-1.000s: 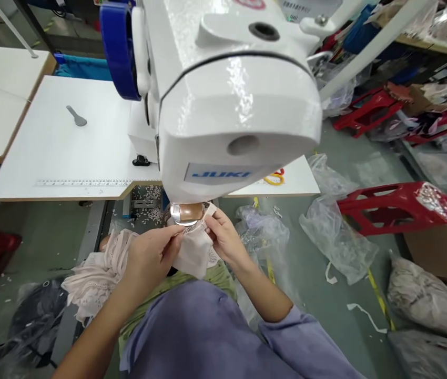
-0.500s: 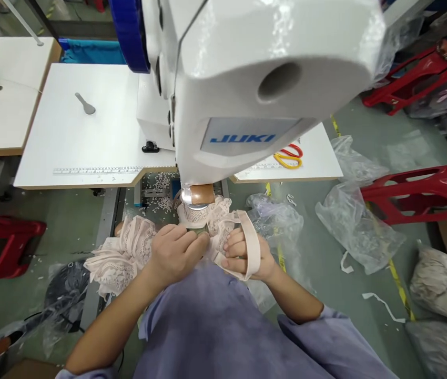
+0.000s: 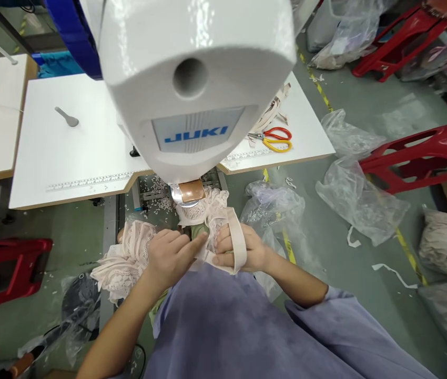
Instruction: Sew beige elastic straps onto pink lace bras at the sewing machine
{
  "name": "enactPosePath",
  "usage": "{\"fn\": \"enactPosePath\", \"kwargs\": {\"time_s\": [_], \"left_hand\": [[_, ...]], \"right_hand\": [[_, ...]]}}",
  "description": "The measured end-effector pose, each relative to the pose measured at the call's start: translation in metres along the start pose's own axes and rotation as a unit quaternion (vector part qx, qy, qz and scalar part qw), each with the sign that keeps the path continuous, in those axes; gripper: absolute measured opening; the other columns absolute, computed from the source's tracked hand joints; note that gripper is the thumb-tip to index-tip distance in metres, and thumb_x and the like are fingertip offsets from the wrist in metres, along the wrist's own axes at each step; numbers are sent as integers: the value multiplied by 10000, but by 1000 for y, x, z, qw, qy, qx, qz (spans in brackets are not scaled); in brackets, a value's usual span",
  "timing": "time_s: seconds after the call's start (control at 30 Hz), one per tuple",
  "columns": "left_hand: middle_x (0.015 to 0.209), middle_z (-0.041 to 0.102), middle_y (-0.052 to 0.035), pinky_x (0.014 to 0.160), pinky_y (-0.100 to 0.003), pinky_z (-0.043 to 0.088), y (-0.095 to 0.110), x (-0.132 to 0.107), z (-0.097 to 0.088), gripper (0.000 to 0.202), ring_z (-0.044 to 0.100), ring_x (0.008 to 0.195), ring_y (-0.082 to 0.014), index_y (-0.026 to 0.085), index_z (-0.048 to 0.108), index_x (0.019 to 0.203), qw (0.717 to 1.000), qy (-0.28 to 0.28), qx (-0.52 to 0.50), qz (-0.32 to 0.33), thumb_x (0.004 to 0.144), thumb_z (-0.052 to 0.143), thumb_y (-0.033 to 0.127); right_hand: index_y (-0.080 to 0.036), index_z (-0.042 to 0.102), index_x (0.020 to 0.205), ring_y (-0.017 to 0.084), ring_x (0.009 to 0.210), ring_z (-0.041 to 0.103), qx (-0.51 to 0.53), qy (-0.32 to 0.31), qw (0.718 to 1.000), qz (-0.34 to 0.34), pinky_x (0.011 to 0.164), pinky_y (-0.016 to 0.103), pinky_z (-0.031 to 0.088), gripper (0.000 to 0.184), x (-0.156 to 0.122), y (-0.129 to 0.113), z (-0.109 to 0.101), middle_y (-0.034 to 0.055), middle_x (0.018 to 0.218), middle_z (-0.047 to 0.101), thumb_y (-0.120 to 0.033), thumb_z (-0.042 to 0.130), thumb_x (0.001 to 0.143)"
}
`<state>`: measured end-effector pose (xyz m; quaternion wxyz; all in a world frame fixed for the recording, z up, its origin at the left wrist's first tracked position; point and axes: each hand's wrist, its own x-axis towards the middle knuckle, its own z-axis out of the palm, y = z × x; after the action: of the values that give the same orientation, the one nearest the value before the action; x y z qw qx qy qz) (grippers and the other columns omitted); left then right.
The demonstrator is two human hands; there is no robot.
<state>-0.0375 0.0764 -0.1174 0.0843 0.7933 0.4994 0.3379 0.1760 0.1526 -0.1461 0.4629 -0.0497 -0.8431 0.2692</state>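
Observation:
A white JUKI sewing machine (image 3: 192, 79) fills the top middle of the head view. Under its head, a pale pink lace garment (image 3: 202, 208) lies at the metal arm (image 3: 187, 192). My left hand (image 3: 168, 255) rests on the lace, fingers pinching the fabric just below the machine. My right hand (image 3: 241, 250) is closed on the garment, with a pink elastic band (image 3: 237, 237) looped over its back. More bunched lace (image 3: 123, 258) hangs to the left of my left hand.
White table (image 3: 69, 152) with a ruler strip and a grey piece; red and yellow scissors (image 3: 273, 139) on its right part. Clear plastic bags (image 3: 359, 200) and red stools (image 3: 413, 158) lie on the green floor at right. Another red stool (image 3: 6, 268) stands at left.
The camera has moved closer and leftward under the machine head. My hands stay on the lace; my left fingers have stretched out toward the right hand.

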Motion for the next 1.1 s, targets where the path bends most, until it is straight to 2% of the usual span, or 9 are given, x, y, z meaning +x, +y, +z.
{"fn": "enactPosePath", "kwargs": {"time_s": [0.07, 0.2, 0.27, 0.37, 0.67, 0.8, 0.93, 1.03, 1.1], "left_hand": [[612, 603, 8, 559, -268, 335, 1, -6, 2, 243, 535, 580, -131, 204, 744, 972, 967, -63, -154, -195, 975, 556, 357], [582, 586, 12, 502, -225, 361, 3, -23, 9, 452, 501, 508, -103, 162, 666, 701, 687, -75, -465, -553, 853, 664, 588], [620, 633, 1, 530, -226, 422, 3, -31, 14, 443, 546, 535, -108, 152, 670, 711, 594, -15, -531, -605, 741, 785, 579], [690, 698, -24, 596, -237, 486, 4, -35, 16, 401, 621, 610, -130, 139, 720, 794, 556, 36, -561, -612, 658, 882, 479], [743, 718, -32, 614, -258, 502, 13, -29, 7, 371, 643, 640, -147, 157, 732, 826, 592, 2, -556, -584, 703, 845, 489], [762, 712, -62, 616, -310, 514, -23, -35, 4, 396, 665, 695, -212, 163, 713, 834, 735, -72, -355, -573, 813, 700, 559], [1128, 690, -184, 864, -455, 518, -64, -14, 18, 395, 611, 1143, -344, 141, 675, 1095, 875, 11, -84, -477, 840, 653, 442], [1329, 623, -180, 1061, -498, 423, -58, 15, 43, 520, 501, 1331, -339, 165, 617, 1250, 919, -25, -156, -361, 822, 665, 457], [1235, 686, -151, 1030, -448, 453, -43, 25, 56, 452, 594, 1219, -312, 162, 663, 1164, 881, -139, -300, -337, 870, 612, 502]], "right_hand": [[-247, 694, 999, 184, 871, 687, -13, -30, 995, 99, 800, 333, 566, 89, -24, 15, 0, 23, 875, 713, -241, 643, 926], [-204, 583, 1255, 259, 1032, 662, -39, 1, 873, 487, 952, 459, 534, 444, -100, 72, 9, 140, 1147, 664, -505, 586, 929], [-162, 492, 1370, 331, 1255, 554, -25, -8, 794, 608, 1086, 516, 438, 763, -139, 102, 21, 219, 1367, 549, -631, 681, 798], [-168, 408, 1436, 325, 1302, 530, 19, -39, 750, 660, 1091, 486, 440, 842, -181, 131, 40, 225, 1434, 510, -683, 616, 803], [-184, 591, 826, 247, 821, 585, 46, -99, 731, 673, 758, 360, 497, 531, -184, 131, 28, 74, 823, 630, -690, 698, 708], [-185, 541, 567, 180, 651, 535, 123, -117, 751, 639, 609, 300, 441, 560, -157, 100, -14, 41, 675, 585, -700, 728, 685], [-162, 641, 663, 176, 626, 584, 189, -32, 771, 607, 592, 301, 487, 617, -116, 42, -22, 62, 694, 637, -754, 567, 822], [-134, 689, 840, 175, 645, 632, 266, 68, 779, 564, 627, 306, 533, 675, -77, 14, 0, 61, 686, 653, -696, 341, 976], [-143, 696, 822, 164, 683, 641, 285, 31, 811, 510, 649, 283, 536, 595, -53, 13, 4, 36, 693, 660, -664, 447, 961]]}}
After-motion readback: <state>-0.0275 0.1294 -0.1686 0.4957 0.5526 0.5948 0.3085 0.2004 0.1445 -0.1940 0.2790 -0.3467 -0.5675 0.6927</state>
